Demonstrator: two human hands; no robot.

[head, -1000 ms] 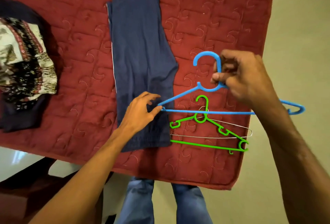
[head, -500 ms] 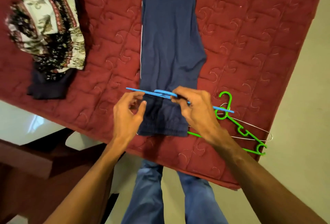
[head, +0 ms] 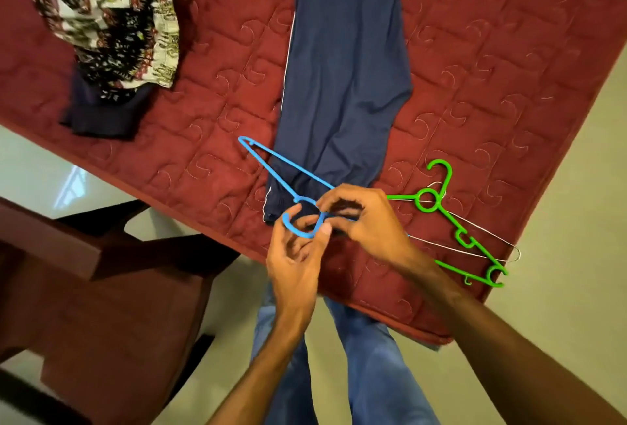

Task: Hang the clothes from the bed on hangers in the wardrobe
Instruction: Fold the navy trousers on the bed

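Two hands work a blue hanger over the near end of the navy trousers, which lie flat along the red-quilted bed. The left hand pinches the hook; the right hand curls around the neck. Whether the cloth is threaded over the bar cannot be told. Lifted with little overlap, the smooth fabric would likely slip off toward the floor, and the hanger's arm may snag the green hanger just beside it.
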